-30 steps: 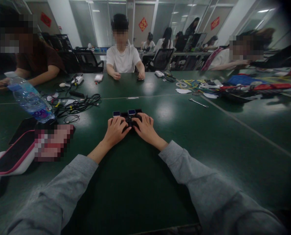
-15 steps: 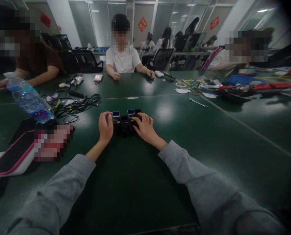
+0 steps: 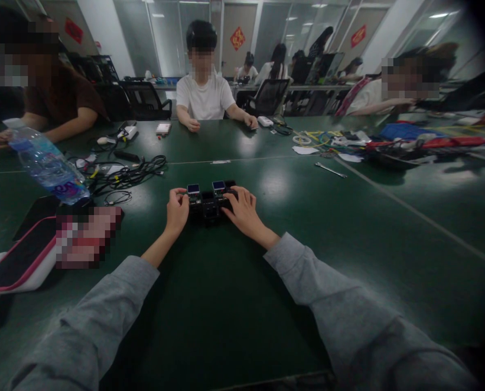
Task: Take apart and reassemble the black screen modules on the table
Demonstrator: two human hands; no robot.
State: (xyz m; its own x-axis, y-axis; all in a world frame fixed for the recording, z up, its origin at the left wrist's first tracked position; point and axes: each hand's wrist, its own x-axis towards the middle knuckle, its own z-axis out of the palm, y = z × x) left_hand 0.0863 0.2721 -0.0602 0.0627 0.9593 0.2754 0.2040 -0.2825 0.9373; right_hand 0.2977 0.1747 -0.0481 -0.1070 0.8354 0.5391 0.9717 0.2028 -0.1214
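Note:
A black electronic device [image 3: 210, 206] with two small raised screens and exposed circuit boards sits on the green table [image 3: 218, 304] in front of me. From the left, my left hand [image 3: 177, 209] grips its side, thumb and fingers closed at the edge by the left screen. My right hand [image 3: 242, 206] wraps around the other side, with the thumb near the right screen and the fingers over the far end. Part of the device's right end is covered by that hand. Its exact kind I cannot make out.
Left of my arm lie a pink-edged case [image 3: 22, 255] and a tilted water bottle [image 3: 46, 163]. Black cables [image 3: 140, 172] tangle behind them. A wrench [image 3: 331, 170] lies to the right, near piled wires and tools [image 3: 409, 144]. Across the table sits a person in white [image 3: 205, 98].
The fingers of my left hand have curled in closer on the device's edge. My right thumb and fingers have shifted slightly on its right side. The device stays in nearly the same place.

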